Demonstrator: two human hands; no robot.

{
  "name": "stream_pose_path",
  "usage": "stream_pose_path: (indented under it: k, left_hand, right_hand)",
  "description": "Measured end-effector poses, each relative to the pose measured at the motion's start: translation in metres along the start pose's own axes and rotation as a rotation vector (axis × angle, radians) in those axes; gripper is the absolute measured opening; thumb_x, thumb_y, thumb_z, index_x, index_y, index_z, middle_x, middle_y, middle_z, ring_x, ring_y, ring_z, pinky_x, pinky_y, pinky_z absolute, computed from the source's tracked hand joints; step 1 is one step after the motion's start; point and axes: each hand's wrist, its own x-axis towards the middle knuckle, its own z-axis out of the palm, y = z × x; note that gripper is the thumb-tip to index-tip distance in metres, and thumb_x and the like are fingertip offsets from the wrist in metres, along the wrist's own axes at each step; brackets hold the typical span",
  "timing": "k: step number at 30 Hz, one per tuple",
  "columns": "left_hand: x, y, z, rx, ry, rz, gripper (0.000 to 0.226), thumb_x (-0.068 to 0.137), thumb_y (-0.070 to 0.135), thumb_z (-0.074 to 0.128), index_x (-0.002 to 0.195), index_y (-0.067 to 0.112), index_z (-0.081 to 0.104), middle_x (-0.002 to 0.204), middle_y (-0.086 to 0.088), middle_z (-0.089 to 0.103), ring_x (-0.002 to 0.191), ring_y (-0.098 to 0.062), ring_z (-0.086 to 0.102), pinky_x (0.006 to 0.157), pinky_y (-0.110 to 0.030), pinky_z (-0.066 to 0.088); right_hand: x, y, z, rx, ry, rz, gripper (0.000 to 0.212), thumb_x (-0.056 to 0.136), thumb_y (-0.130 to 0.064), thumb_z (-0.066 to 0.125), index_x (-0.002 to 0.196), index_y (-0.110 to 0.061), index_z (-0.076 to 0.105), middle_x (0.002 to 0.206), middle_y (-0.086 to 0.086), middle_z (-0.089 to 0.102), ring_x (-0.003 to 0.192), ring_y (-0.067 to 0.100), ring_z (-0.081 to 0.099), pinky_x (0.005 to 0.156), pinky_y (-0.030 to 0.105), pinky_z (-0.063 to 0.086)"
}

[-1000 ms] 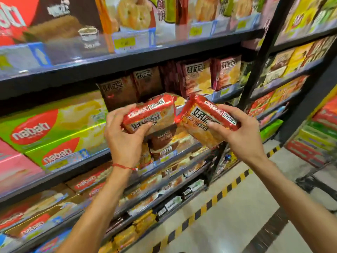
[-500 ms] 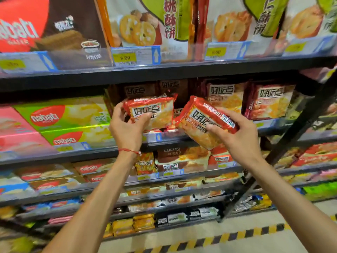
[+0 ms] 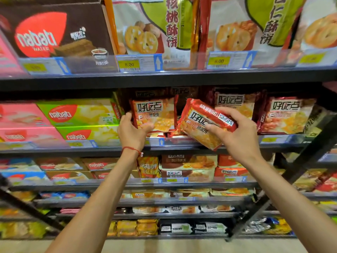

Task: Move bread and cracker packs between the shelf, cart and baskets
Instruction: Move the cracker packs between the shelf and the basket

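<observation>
Your L hand, red cord at the wrist, grips the lower-left corner of an upright red cracker pack, thumb on its front. The pack's base is just above the shelf lip. Your R hand pinches a second cracker pack, tilted, just R of the first. Behind R hand: matching packs. Left of L hand: nabati boxes.

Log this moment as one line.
left grip: holds upright pack at shelf front | right grip: holds tilted pack before shelf
</observation>
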Motion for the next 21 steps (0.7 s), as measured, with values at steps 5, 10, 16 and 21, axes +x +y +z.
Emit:
stream_pose_path:
  k: [5,10,16,21]
  left_hand:
    - [0.017,0.006,0.014,0.011,0.069,-0.07,0.054,0.076,0.023,0.089,0.119,0.003,0.064,0.101,-0.006,0.065,0.093,-0.022,0.063,0.076,-0.033,0.052]
    - [0.031,0.001,0.025,-0.004,0.106,-0.113,0.023,0.078,0.004,0.078,0.1,0.0,0.072,0.084,-0.011,0.067,0.08,-0.029,0.066,0.065,-0.037,0.055]
    - [0.024,0.006,0.029,-0.029,-0.176,-0.36,0.014,0.104,-0.002,0.043,0.092,-0.002,0.051,0.098,-0.012,0.044,0.09,-0.024,0.054,0.071,-0.01,0.046]
    - [0.023,-0.001,0.031,0.17,-0.284,-0.269,0.035,0.109,0.006,0.035,0.14,-0.009,0.033,0.112,-0.015,0.04,0.103,-0.019,0.029,0.081,-0.032,0.038]
  right_hand:
    - [0.008,0.007,0.013,-0.108,0.031,-0.102,0.056,0.083,-0.039,0.085,0.133,-0.022,0.067,0.122,-0.009,0.068,0.11,-0.003,0.064,0.087,0.012,0.054]
    - [0.013,0.01,0.023,-0.195,0.109,-0.186,0.052,0.081,-0.033,0.088,0.127,-0.013,0.07,0.122,0.002,0.061,0.109,-0.017,0.051,0.088,0.0,0.041]
    - [0.018,0.008,0.031,-0.169,0.113,-0.185,0.053,0.08,-0.033,0.089,0.127,-0.018,0.07,0.119,-0.002,0.062,0.105,-0.013,0.056,0.085,0.002,0.045]
    - [0.018,0.01,0.034,-0.148,0.104,-0.157,0.056,0.08,-0.037,0.088,0.13,-0.021,0.068,0.12,-0.007,0.062,0.11,-0.006,0.059,0.086,0.007,0.05]
